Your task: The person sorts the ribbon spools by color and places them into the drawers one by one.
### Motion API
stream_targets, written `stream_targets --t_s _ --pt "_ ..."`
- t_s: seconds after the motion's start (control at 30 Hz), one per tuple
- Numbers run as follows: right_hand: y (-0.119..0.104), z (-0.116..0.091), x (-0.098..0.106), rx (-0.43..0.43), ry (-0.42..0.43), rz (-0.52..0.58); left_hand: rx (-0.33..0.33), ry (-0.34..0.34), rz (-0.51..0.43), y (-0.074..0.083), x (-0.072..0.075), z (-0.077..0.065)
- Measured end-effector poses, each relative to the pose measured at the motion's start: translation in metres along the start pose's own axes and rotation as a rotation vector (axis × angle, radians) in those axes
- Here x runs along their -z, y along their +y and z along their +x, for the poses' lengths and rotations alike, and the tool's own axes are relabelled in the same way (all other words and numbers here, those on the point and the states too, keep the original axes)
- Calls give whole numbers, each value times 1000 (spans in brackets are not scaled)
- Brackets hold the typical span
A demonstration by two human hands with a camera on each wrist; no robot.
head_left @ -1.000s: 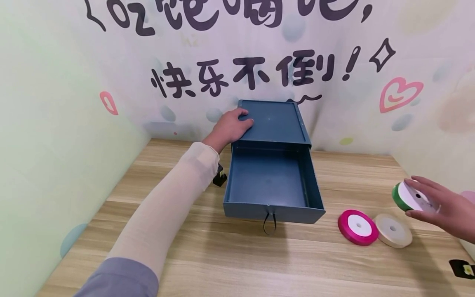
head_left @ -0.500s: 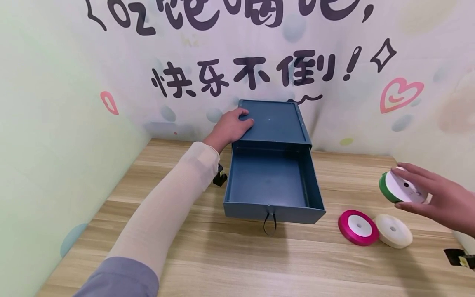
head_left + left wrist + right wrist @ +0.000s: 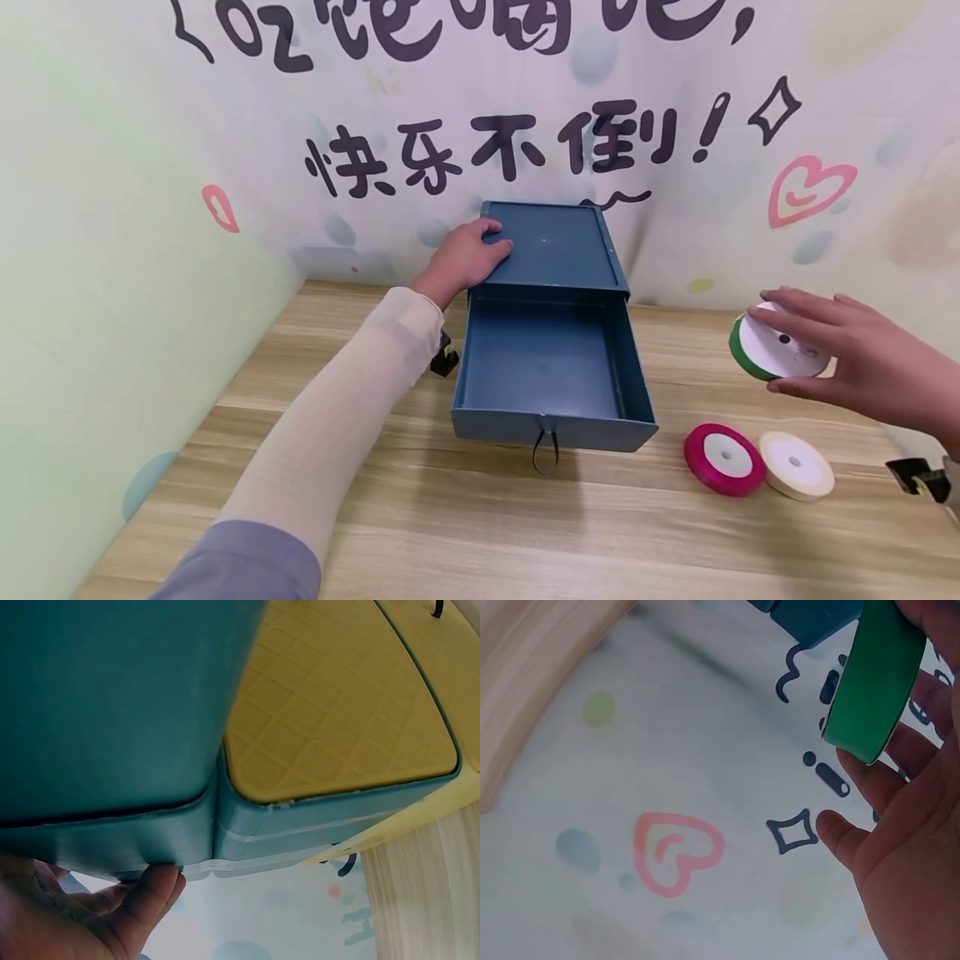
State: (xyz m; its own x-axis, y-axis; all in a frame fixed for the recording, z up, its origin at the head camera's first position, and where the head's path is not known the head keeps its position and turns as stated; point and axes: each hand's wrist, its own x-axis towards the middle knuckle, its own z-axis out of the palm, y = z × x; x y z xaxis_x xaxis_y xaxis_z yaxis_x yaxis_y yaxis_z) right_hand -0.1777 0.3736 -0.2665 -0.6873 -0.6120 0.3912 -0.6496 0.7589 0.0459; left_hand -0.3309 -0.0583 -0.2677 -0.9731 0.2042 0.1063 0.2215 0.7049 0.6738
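Note:
My left hand (image 3: 467, 254) rests on the top left edge of a blue drawer box (image 3: 551, 242). Below its top, the drawer (image 3: 540, 358) is pulled out toward me with a black loop pull (image 3: 546, 450) on its front. In the left wrist view, the fingers of that hand lie at the box's edge, beside a yellow diamond-patterned panel (image 3: 337, 705). My right hand (image 3: 862, 350) holds a spool of green ribbon (image 3: 780, 346) above the table, between thumb and fingers. In the right wrist view, the green ribbon's band (image 3: 877, 682) faces the camera.
A spool of magenta ribbon (image 3: 724, 459) and a spool of cream ribbon (image 3: 797, 467) lie side by side on the wooden table (image 3: 465, 533), right of the drawer. A printed white backdrop (image 3: 697, 225) rises behind the box.
My right hand has carried the green ribbon spool left and slightly up, toward the open drawer. The left hand, the box and the two spools on the table have stayed in place.

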Motion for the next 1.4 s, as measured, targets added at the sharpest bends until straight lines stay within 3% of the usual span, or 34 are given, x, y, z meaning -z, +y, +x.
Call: stream_targets --t_s 0.57,1.4 --pt "-33 58 14 53 -54 13 9 -3 -16 0 1 -1" --pt "-69 121 18 187 -120 19 -6 -5 -9 -3 0 2"
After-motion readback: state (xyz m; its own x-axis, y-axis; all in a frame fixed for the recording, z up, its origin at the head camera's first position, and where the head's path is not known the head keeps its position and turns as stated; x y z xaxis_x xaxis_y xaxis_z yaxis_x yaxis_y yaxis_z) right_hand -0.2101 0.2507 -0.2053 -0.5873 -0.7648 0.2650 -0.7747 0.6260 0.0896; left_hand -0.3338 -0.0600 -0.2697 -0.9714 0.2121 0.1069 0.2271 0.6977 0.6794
